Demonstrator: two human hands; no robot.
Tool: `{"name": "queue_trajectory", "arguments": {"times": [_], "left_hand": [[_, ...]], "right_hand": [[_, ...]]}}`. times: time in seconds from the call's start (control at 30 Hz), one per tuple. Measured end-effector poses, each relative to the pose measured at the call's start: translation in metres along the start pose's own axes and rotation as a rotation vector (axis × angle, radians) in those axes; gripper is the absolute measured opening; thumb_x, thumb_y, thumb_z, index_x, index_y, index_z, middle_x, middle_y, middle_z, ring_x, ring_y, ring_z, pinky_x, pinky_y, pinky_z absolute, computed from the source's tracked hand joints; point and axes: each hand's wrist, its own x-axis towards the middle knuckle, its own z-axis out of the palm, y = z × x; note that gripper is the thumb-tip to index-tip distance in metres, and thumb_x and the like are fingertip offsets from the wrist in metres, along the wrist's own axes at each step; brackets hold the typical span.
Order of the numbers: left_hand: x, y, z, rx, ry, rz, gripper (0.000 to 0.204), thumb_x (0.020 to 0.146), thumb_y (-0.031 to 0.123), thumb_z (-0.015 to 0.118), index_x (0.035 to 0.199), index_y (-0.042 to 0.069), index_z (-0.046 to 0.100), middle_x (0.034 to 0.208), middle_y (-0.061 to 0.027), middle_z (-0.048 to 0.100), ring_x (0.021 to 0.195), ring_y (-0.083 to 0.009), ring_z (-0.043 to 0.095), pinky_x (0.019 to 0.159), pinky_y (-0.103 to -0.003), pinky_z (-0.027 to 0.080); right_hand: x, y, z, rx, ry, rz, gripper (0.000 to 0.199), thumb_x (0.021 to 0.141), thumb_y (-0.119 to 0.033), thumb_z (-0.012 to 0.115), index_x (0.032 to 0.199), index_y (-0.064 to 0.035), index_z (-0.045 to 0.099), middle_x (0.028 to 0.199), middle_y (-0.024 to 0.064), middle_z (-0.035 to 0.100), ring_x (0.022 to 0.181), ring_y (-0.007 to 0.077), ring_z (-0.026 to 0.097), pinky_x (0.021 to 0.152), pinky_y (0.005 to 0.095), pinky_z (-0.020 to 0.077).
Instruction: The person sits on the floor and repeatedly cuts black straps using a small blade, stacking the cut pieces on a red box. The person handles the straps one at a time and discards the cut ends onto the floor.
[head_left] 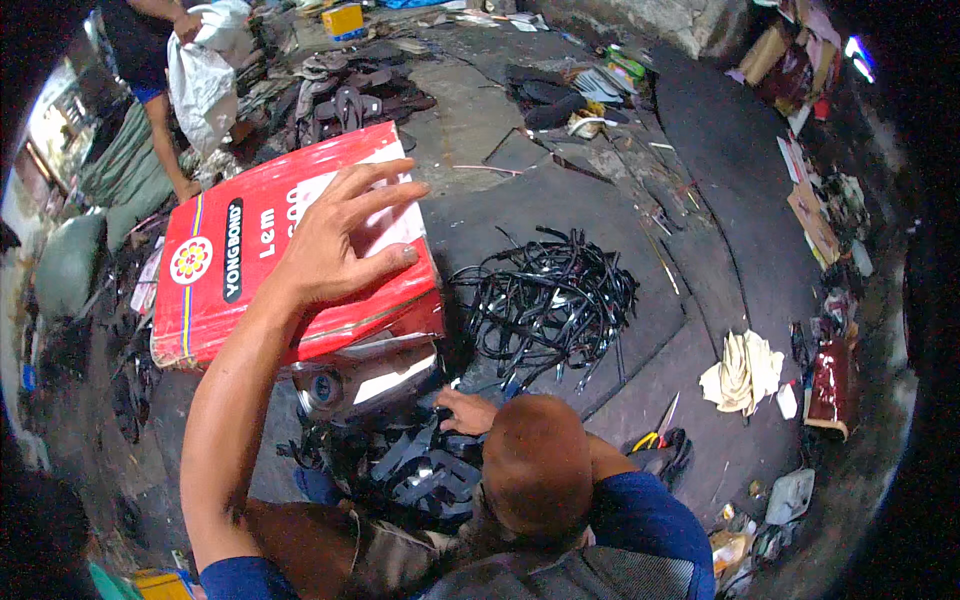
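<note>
Spread across the top of a red cardboard box (pixel 330 318) is my left hand (pixel 345 225), its fingers apart and reaching toward the box's right edge. The box sits tilted, and a shiny silver metal container (pixel 375 385) shows below its near side. My right hand (pixel 466 411) is low at the edge of a heap of black strap pieces (pixel 430 470), fingers apart; what its fingertips touch is too small to tell. A brown rounded form (pixel 535 470) hides part of my right arm. Just beyond lies a tangled pile of glossy black strips (pixel 550 305).
Yellow-handled scissors (pixel 652 440) and a crumpled cream cloth (pixel 742 372) lie to the right. Dark footwear pieces (pixel 350 95) are heaped at the back. At the far left, another person's hand (pixel 187 27) grips a white sack (pixel 205 85). Scraps line the right wall.
</note>
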Motion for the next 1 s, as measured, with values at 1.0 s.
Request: {"name": "queue_trajectory", "arguments": {"times": [1.0], "left_hand": [[-0.114, 0.136, -0.051, -0.526, -0.002, -0.594, 0.02, 0.098, 0.009, 0.066, 0.113, 0.0, 0.075, 0.097, -0.0099, 0.078, 0.094, -0.0128, 0.071, 0.086, -0.033, 0.057]], "right_hand": [[0.028, -0.342, -0.329, -0.104, -0.019, 0.035, 0.031, 0.093, -0.03, 0.077, 0.081, -0.002, 0.069, 0.067, 0.0047, 0.063, 0.066, 0.0097, 0.055, 0.062, 0.0322, 0.0464]]}}
